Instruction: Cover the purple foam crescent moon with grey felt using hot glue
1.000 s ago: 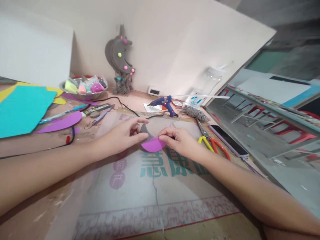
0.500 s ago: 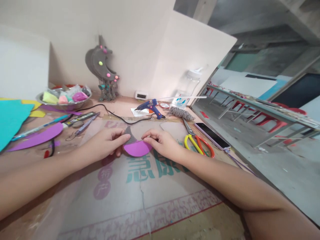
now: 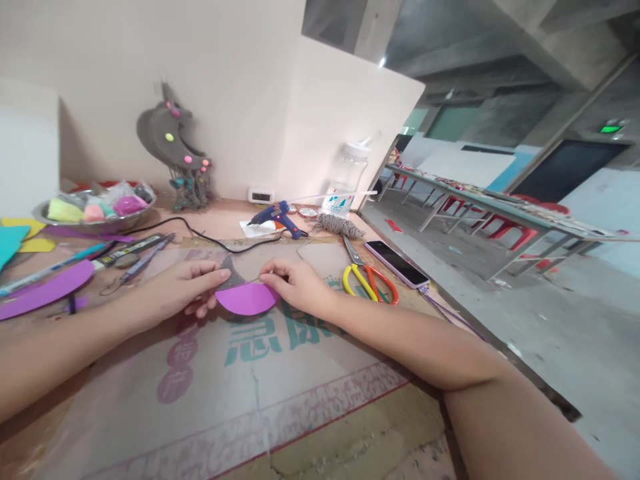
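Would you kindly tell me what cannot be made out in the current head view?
All in the head view:
- Purple piece: right end hidden by the right hand.
- Grey piece: left edge covered by the left hand.
- Turquoise sheet: cut off by the left edge.
- White display box: digits too small.
- Green lettering: partly behind the right forearm.

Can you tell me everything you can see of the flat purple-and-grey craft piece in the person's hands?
The flat purple-and-grey craft piece has a smooth purple part, like foam or paper, with a rounded lower edge. A dark grey, tapering part, perhaps yarn-covered, rises at its upper left. The left hand grips the grey part; the right hand pinches near the upper right end. It is over a translucent printed plastic sheet; I cannot tell whether they touch.
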The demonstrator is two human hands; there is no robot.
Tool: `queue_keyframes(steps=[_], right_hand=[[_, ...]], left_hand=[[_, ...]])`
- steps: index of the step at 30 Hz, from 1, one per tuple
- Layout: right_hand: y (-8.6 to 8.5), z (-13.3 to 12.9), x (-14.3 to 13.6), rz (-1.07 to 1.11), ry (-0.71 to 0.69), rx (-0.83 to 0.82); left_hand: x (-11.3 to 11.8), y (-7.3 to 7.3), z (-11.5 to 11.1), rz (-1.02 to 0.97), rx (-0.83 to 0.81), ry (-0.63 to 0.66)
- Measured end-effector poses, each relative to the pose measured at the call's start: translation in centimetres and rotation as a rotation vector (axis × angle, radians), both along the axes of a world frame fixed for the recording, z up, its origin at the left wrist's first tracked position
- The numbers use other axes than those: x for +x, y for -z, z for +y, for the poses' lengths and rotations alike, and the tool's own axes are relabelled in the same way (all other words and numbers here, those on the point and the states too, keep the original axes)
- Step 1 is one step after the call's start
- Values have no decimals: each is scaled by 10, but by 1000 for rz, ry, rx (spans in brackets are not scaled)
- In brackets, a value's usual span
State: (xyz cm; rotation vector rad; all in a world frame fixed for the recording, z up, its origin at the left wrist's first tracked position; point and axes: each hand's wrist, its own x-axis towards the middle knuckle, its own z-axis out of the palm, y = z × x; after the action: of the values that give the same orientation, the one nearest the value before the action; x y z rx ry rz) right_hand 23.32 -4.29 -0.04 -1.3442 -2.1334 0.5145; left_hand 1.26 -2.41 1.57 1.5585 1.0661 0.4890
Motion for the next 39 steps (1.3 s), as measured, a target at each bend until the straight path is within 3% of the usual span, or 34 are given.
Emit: queue_keyframes(steps=[10, 23, 29, 34, 39], right_hand=[[5, 4, 0, -1, -5, 5], [4, 6, -1, 5, 23, -52], [2, 0, 1, -119, 39, 14], [-7, -6, 4, -181, 101, 87], [-5, -5, 7, -217, 94, 140]], left_hand=[[-1, 2, 1, 111, 111, 69], [-6, 10, 7, 42, 132, 113], [5, 9, -1, 59, 97, 13], [14, 2, -6, 100, 108, 1], [17, -2, -12, 155, 94, -14]])
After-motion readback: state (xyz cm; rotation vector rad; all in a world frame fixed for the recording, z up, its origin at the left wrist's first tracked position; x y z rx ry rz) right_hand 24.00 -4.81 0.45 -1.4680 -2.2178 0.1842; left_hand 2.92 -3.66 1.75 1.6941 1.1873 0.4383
